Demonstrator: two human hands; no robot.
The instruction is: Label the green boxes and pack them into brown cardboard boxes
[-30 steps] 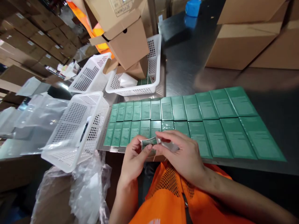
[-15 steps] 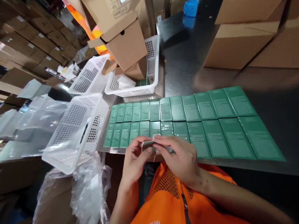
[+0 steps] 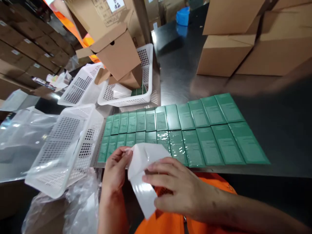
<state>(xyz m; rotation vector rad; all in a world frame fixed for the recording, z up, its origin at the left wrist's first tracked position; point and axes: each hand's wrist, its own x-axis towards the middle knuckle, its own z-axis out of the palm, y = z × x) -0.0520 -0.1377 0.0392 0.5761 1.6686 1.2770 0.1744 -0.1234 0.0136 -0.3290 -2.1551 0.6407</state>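
Both hands hold a white glossy sheet [image 3: 142, 175] just in front of the table's near edge, above my orange vest. My left hand [image 3: 116, 167] pinches the sheet's upper left corner. My right hand [image 3: 174, 188] grips its right side, fingers spread over it. Behind the sheet lie two rows of flat green boxes [image 3: 185, 128] side by side on the dark metal table [image 3: 280, 130]. Some front-row boxes shine with clear wrap.
A tilted white perforated basket [image 3: 63, 146] stands left of the boxes, with clear plastic bags [image 3: 21, 136] beside and below it. Two more white baskets [image 3: 126, 97] sit behind, under open cardboard cartons [image 3: 117, 52]. Large cartons [image 3: 226, 52] stand at the table's back right.
Earlier both hands worked a small green item at the table edge. Now they hold an unfolded white sheet, lower and closer to me. The view has shifted right and down.
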